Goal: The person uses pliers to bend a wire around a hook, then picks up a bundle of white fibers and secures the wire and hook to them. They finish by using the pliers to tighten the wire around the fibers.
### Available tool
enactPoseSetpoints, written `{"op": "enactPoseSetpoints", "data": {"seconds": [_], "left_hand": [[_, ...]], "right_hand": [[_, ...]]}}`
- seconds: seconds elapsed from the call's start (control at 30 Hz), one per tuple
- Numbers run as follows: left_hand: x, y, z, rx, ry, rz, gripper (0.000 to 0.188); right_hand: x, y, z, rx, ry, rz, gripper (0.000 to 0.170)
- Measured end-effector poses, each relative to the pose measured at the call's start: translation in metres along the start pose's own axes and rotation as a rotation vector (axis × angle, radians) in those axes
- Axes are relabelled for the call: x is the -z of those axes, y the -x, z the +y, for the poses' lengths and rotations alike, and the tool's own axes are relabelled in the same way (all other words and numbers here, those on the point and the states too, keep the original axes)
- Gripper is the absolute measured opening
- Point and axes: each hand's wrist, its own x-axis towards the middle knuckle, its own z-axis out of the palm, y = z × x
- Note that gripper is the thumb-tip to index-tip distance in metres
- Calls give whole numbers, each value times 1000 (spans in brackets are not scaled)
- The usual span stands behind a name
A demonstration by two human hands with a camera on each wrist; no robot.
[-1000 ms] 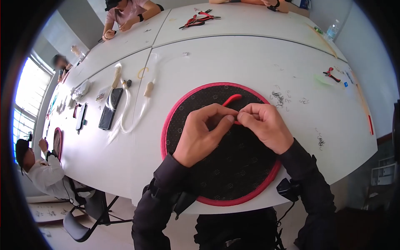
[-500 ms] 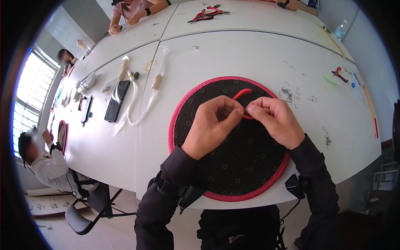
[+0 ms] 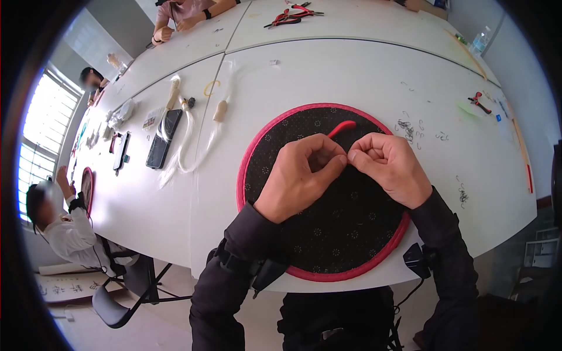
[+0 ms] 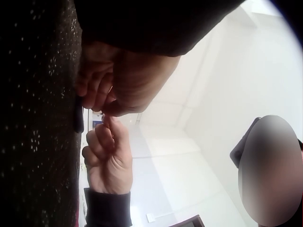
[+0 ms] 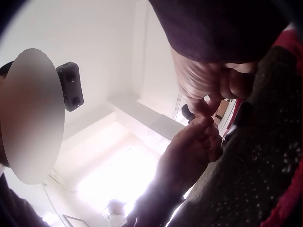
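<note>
In the head view my left hand [image 3: 302, 178] and right hand [image 3: 391, 169] meet fingertip to fingertip over a round black mat [image 3: 328, 234] with a red border. Thumb and forefinger of each hand pinch together. A tiny shiny piece [image 4: 103, 117] shows where the fingertips meet in the left wrist view; what it is I cannot tell, as the fingers hide most of it. Just beyond my left fingers a curved red handle [image 3: 342, 128] lies on the mat, the rest of that tool hidden behind my hands.
Small dark curved pieces [image 3: 408, 131] lie in loose piles right of the mat. Red-handled pliers [image 3: 479, 103] rest farther right, others [image 3: 293, 17] at the back. Left stand a phone [image 3: 164, 140] and bundles of pale strands [image 3: 190, 143]. Other people sit around the table.
The head view has shifted a little. My hands stay together at the fingertips and now cover the lower red part that showed between them earlier. The person at left has raised a hand.
</note>
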Motion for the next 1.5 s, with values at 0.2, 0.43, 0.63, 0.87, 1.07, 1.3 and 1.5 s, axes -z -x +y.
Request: {"op": "enactPoseSetpoints", "data": {"seconds": [0.2,0.43,0.63,0.87,1.07,1.3,1.5], "left_hand": [[-1,-1,4,136,166,142,18],[-3,0,4,116,418,195,18],[-9,0,6,98,433,190,16],[-11,0,2,78,450,180,17],[-10,1,4,75,383,140,22],[-7,-3,1,-27,280,118,28],[-7,-1,2,-6,186,58,26]], "right_hand": [[-7,6,-14,31,-82,92,21],[-23,9,-9,21,-222,90,25],[-30,10,-7,-148,-483,80,25],[-33,10,-3,-175,-565,62,26],[-33,9,0,-133,-443,40,25],[-24,3,-8,257,-5,238,21],[-16,3,-8,243,99,214,15]]}}
